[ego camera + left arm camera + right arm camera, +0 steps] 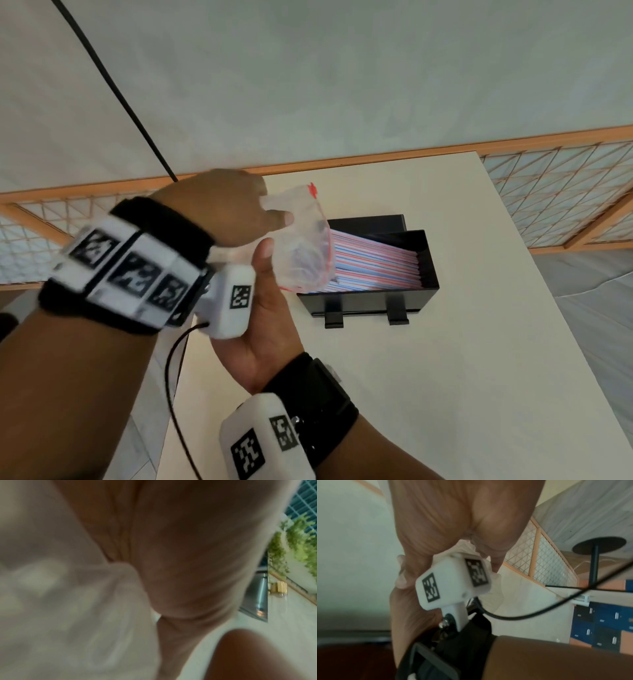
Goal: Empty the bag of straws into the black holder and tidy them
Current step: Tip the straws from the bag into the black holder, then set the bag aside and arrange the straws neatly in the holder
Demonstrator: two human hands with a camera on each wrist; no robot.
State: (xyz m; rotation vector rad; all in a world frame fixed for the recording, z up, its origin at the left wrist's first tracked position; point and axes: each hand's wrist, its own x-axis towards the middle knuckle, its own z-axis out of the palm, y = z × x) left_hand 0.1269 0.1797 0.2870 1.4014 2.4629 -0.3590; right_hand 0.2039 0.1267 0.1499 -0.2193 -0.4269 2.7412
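Note:
A clear plastic bag (305, 246) with a red zip strip hangs crumpled in the air, just left of and above the black holder (366, 303). Nothing striped shows inside the bag. My left hand (274, 212) pinches its top from above. My right hand (265, 253) holds it from below, thumb against its side, the fingers hidden behind it. Several red, white and blue striped straws (373, 263) lie stacked flat in the holder. In the left wrist view the bag (68, 601) is a pale blur beside my palm. In the right wrist view my right hand (453, 513) curls over pale plastic.
The holder stands on a white table (462, 359), whose right edge runs diagonally past it. A wooden lattice railing (555, 192) lines the far side. A black cable (113, 89) crosses the upper left, and another loops under my left wrist.

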